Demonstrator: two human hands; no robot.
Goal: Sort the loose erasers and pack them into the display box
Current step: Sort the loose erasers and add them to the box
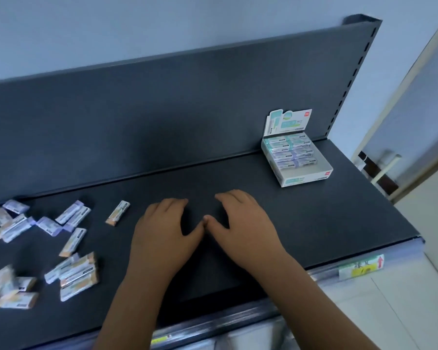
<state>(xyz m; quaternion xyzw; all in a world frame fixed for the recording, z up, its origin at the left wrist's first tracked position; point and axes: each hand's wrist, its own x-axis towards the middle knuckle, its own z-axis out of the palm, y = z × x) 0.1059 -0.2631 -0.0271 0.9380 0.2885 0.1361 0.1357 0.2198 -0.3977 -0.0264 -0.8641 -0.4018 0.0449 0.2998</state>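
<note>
The person's left hand [162,231] and right hand [245,223] are bare. So are the left forearm [134,306] and the right forearm [321,299], uncovered all the way to the lower edge of the view. The fingers [228,197] are fairly short, with rounded tips. A short-trimmed nail shows on the right thumb [206,218]. Finer detail is too soft to tell.

Shelf [213,173] & back panel [162,109]: dark matt sheet metal, fine-grained finish. Display box [306,178]: white card, smooth, slight sheen. Loose erasers [74,274]: shiny wrappers w/ printed sleeves. Edge strip [402,251]: clear glossy plastic.
</note>
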